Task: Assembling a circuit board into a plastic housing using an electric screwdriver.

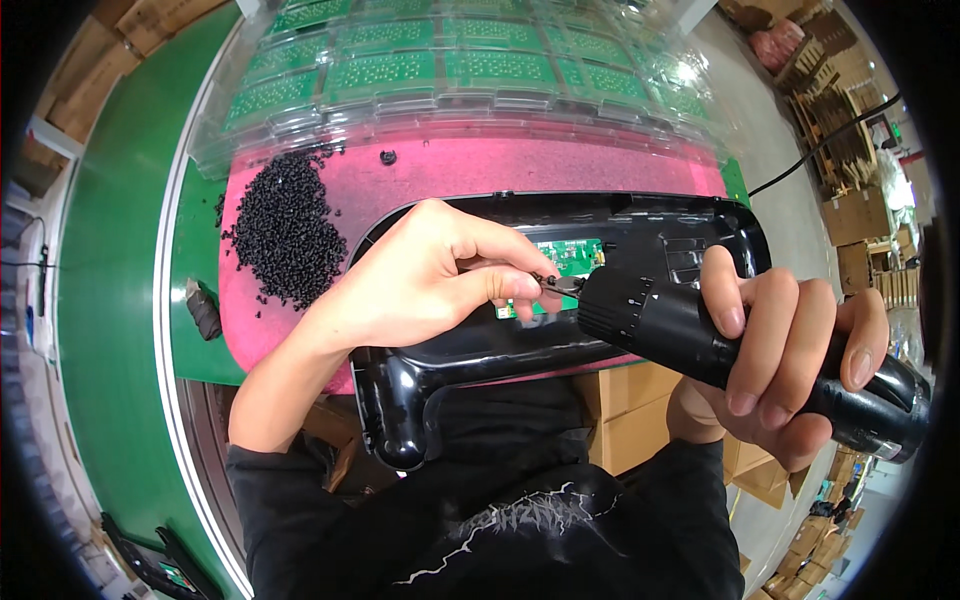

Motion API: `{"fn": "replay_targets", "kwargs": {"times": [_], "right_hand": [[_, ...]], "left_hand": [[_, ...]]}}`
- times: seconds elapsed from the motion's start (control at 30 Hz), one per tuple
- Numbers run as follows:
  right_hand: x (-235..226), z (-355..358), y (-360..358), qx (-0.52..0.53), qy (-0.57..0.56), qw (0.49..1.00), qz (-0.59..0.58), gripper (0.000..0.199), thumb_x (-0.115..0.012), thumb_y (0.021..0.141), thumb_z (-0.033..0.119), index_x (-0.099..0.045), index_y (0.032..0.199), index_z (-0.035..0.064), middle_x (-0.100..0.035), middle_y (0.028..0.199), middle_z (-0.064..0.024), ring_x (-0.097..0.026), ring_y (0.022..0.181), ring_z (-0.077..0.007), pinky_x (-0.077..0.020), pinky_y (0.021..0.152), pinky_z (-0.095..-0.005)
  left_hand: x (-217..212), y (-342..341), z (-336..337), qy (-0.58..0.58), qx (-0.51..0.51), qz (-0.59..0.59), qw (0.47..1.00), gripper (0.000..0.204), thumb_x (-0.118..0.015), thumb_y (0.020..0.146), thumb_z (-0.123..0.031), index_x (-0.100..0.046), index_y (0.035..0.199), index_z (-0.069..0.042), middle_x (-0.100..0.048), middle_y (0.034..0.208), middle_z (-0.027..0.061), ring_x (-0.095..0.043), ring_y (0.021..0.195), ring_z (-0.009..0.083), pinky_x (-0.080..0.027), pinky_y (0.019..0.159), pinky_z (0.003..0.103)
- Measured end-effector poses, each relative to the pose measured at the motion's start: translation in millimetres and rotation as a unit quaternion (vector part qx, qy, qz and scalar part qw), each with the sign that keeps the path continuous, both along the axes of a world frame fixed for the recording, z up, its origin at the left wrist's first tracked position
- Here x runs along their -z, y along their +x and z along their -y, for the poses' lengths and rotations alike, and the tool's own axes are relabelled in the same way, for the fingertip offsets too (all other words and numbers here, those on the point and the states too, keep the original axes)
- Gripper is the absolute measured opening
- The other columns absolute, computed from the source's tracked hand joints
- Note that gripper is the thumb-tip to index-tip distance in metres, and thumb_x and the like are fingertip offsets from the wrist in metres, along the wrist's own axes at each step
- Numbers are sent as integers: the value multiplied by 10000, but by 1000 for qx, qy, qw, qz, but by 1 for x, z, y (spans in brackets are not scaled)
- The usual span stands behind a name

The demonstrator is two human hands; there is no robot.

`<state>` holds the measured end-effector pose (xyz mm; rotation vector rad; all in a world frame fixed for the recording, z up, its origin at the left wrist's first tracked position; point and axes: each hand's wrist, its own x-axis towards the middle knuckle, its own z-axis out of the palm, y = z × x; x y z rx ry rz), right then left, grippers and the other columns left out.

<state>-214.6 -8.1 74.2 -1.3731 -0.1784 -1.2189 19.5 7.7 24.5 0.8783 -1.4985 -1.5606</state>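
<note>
My right hand (780, 345) wraps around a thick black cordless screwdriver (650, 318), which points left and slightly upward. A thin bit (567, 287) sticks out of its numbered collar. At the bit's tip, the thumb and fingers of my left hand (430, 275) pinch a small black screw (543, 281), mostly covered by the fingertips. Beneath both hands lies an open black plastic housing (480, 365) with a rounded stub toward me. A green circuit board (575, 256) sits inside it, partly hidden by my left fingers and the screwdriver.
A heap of small black screws (285, 230) lies left on the pink mat (350, 180). Clear trays with green boards (390, 70) stand along the back. A small black round part (388, 157) rests near them. A dark crumpled piece (203, 310) lies left of the mat.
</note>
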Motion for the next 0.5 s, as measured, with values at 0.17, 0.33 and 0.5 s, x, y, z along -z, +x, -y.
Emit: {"fn": "replay_targets", "kwargs": {"times": [0.17, 0.33, 0.5], "right_hand": [[1, -2, 3, 14, 15, 1000, 13, 353, -770, 841, 94, -500, 1046, 192, -579, 697, 57, -566, 655, -99, -344, 855, -346], [-3, -7, 3, 57, 44, 997, -16, 339, -767, 837, 112, -500, 1034, 181, -583, 710, 55, -562, 642, -96, -341, 847, -338], [-7, 15, -13, 100, 9, 993, -55, 244, -653, 899, 178, -465, 1048, 134, -539, 767, 31, -547, 609, -92, -415, 723, -333]], "left_hand": [[7, -1, 2, -133, 10, 45, 990, 125, -651, 836, 84, -697, 952, 69, -721, 826, 128, -709, 762, 177, -563, 695, 304], [2, -4, 5, -130, 11, 108, 986, 86, -673, 837, 52, -680, 923, 51, -715, 816, 109, -688, 728, 179, -547, 669, 308], [14, -3, 3, -277, -69, 229, 931, 65, -696, 847, -26, -653, 871, 17, -680, 798, 107, -668, 704, 259, -531, 644, 337]]}}
